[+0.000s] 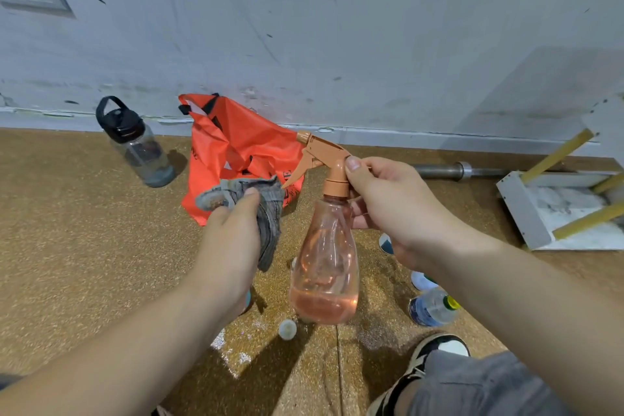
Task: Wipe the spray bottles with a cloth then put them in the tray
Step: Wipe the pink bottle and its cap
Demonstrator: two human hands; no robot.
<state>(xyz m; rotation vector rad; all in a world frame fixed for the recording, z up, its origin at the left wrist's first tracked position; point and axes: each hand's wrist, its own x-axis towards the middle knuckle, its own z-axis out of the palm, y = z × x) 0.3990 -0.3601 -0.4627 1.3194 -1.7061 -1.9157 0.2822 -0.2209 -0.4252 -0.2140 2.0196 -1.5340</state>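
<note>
Holding spray bottle (324,273) by the neck in right grip (388,206), keeping its body bare for cloth (268,209) bunched in left grip (229,246).

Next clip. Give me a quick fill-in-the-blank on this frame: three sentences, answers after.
1. The right hand grips the spray bottle by the neck; the left hand holds a ____.
2. The water bottle stands to the ____ of the bag.
3. The water bottle's lid is ____ in colour.
Missing: cloth; left; black.
</note>
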